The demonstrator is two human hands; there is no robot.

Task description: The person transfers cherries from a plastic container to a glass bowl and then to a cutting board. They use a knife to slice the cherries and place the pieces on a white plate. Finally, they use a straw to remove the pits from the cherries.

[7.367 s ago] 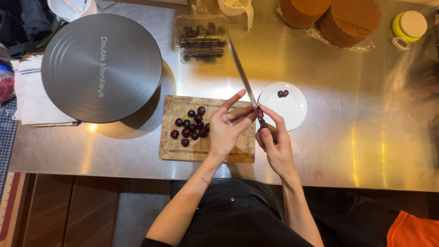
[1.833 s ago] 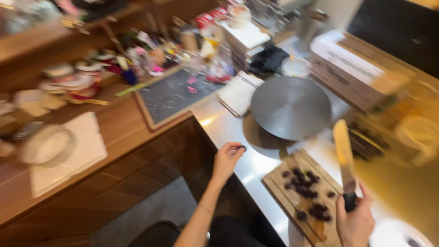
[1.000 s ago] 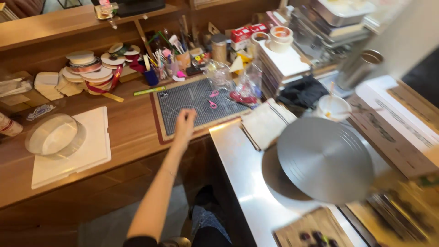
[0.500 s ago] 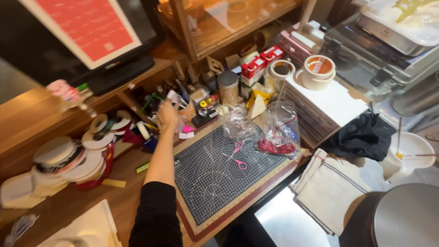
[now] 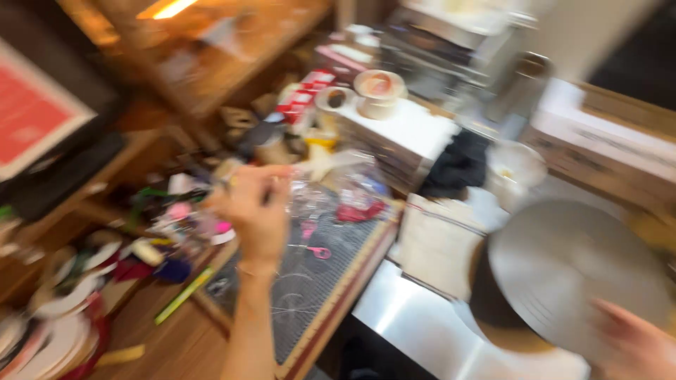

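Head view, heavily blurred: left hand [image 5: 255,211] is raised above a dark cutting mat [image 5: 310,274], fingers curled; whether its grip holds anything is unclear. Right hand [image 5: 634,345] sits beside a round metal turntable [image 5: 570,274], its grip unreadable.

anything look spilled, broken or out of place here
Nothing clearly spilled or broken, though the frame is badly blurred. The wooden counter by the left hand is crowded with small craft items, and pink scissors lie loose on the cutting mat.

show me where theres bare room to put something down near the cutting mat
Free patches: the near half of the dark cutting mat below the pink scissors, and the steel counter between mat and round metal turntable. Crowded: the wooden top by the left hand, and the mat's far end with clear bags.
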